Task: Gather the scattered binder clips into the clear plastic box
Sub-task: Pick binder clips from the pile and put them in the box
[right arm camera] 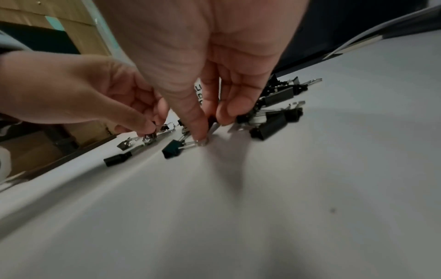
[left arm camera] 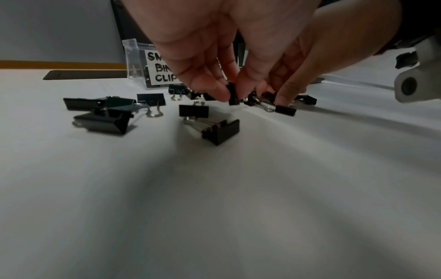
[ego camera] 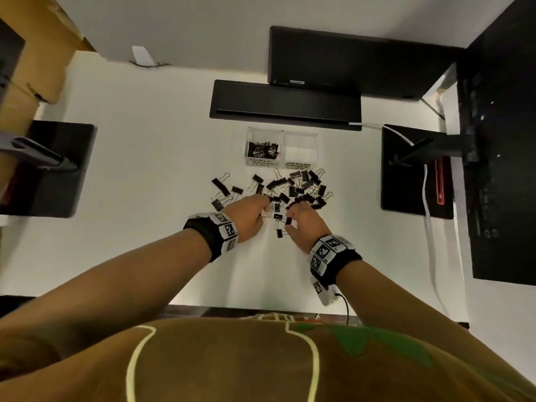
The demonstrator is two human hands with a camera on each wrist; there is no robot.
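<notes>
Head cam: small clips in box left compartment, right seemingly bare

Black clips with silver wire handles are strewn in a loose pile on the white desk, thickest toward 2 o'clock. The clear two-compartment box stands at 12 o'clock from them, its left bin labelled "small binder clips" holding a small heap.

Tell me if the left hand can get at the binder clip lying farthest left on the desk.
Probably yes. That binder clip lies alone on bare desk, beside the left hand, nothing between them. But the hand's grip already pinches a small clip.
</notes>
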